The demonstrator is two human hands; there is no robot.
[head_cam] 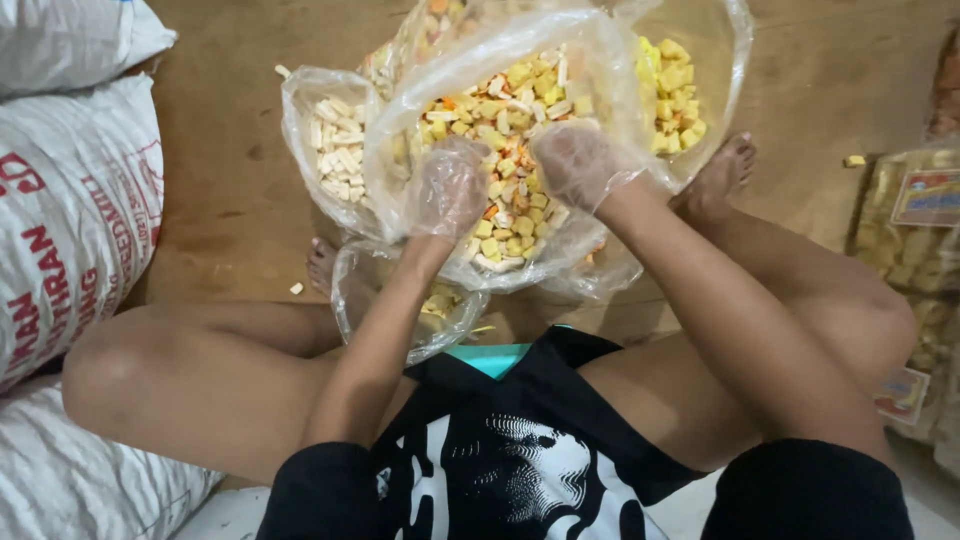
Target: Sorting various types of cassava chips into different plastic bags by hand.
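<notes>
Seated on a wooden floor [240,200], we work both gloved hands inside a large clear plastic bag [600,60] of mixed cube snacks [510,110], yellow, white and orange pieces tumbled together. Our left hand [447,187] is cupped, fingers curled down into the pieces at the near side of the big bag; whether it has closed on any we cannot tell through the glove and film. Our right hand [577,162] lies just beside it, also inside the bag, fingers bent over the heap in a loose scoop.

Touching the big bag on its left is a smaller bag of pale stick snacks [335,150]; behind it on the right, a bag of yellow cubes [675,95]; under its near edge, between our legs, a small clear bag [440,310], partly filled. Woven white sacks [70,200] stand well left of the big bag, sealed snack packets [915,220] well right.

By our reading, the step in hand is stirring or gathering the mix. The next move would call for a firm scoop that keeps the thin film from tearing or spilling.
</notes>
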